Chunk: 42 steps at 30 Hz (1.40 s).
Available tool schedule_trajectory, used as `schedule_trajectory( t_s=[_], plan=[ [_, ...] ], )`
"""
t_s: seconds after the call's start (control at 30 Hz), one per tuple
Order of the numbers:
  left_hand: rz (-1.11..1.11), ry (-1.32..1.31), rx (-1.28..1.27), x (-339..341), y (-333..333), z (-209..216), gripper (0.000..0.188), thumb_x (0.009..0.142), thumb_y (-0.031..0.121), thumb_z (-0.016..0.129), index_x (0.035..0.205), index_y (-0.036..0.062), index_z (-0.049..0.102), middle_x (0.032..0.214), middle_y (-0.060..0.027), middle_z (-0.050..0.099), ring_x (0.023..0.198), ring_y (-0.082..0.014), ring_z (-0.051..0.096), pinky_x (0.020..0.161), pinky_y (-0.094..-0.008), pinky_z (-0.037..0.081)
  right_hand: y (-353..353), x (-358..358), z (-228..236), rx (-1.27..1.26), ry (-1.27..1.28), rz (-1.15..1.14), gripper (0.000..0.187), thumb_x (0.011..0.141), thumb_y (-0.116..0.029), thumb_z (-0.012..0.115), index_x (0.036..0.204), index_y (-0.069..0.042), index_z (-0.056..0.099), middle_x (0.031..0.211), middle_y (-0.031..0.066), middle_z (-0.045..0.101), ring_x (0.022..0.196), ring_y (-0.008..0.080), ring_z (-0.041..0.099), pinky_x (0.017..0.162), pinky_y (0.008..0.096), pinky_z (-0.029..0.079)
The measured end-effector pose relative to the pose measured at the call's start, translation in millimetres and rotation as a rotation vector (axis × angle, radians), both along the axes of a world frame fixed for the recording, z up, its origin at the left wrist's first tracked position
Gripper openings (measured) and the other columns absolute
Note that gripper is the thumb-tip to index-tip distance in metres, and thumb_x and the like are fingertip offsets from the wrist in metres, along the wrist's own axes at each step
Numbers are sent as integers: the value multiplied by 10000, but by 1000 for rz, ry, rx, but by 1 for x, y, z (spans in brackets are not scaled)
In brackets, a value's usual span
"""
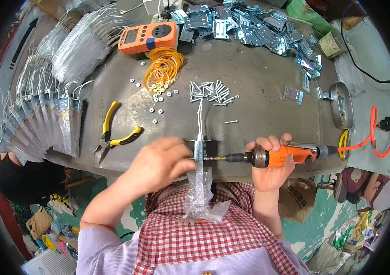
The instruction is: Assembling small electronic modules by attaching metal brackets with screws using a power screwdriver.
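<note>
My right hand is wrapped around an orange power screwdriver lying level, its bit pointing left. The bit's tip meets the side of a small metal bracket at the table's near edge. This bracket sits around a narrow strip with two white wires running away from me; bubble wrap covers its near end and hangs over my apron. On the bracket's left side, my left hand has its fingers curled and slightly blurred. Whatever they pinch is too small to make out.
Beyond the bracket lie loose screws, white nuts and orange rubber bands. Yellow-handled pliers, wrapped strips and an orange meter stand left. Metal brackets heap at the back; a red coiled hose runs right.
</note>
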<state>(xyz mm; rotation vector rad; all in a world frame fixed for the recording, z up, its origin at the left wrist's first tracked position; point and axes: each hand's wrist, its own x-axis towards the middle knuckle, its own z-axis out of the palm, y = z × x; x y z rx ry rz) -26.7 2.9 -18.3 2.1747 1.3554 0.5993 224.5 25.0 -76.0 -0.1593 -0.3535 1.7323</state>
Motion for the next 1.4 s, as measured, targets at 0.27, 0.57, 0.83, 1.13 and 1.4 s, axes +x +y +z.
schedule_trajectory(
  t_s=[0.27,0.57,0.83,1.13,1.4],
  plan=[
    [193,401,319,-41,18,-11,192,697,-47,601,884,-1,600,882,-103,586,804,-284,568,716,-361,475,0,-4,1,3,20,-1,376,818,-284,652,1139,-216,467,937,5,540,968,172,491,969,498,315],
    [5,342,474,-36,-5,-19,247,634,17,600,880,-8,592,838,-86,583,761,-236,575,656,-318,490,-2,-3,0,-28,3,-15,375,819,-275,654,1139,-218,467,932,2,544,975,171,495,965,497,320],
    [-10,378,358,-41,-3,-11,296,632,36,589,925,-5,607,903,-84,582,776,-226,574,667,-324,491,-2,-3,2,-65,-5,-41,403,803,-288,668,1145,-213,468,908,-8,537,948,165,494,953,491,328],
    [-8,401,367,-40,-6,-17,268,649,58,607,913,19,625,903,-64,592,788,-214,580,669,-316,496,-3,-4,1,-78,-5,-38,407,798,-293,673,1139,-205,468,906,-8,536,947,168,494,951,493,334],
    [428,-712,-373,8,-28,-24,129,796,-3,644,924,3,658,936,-71,618,845,-117,593,715,-241,491,-3,-4,0,-101,17,-36,406,806,-285,666,1146,-200,463,914,-3,538,956,173,493,953,495,335]
  ],
)
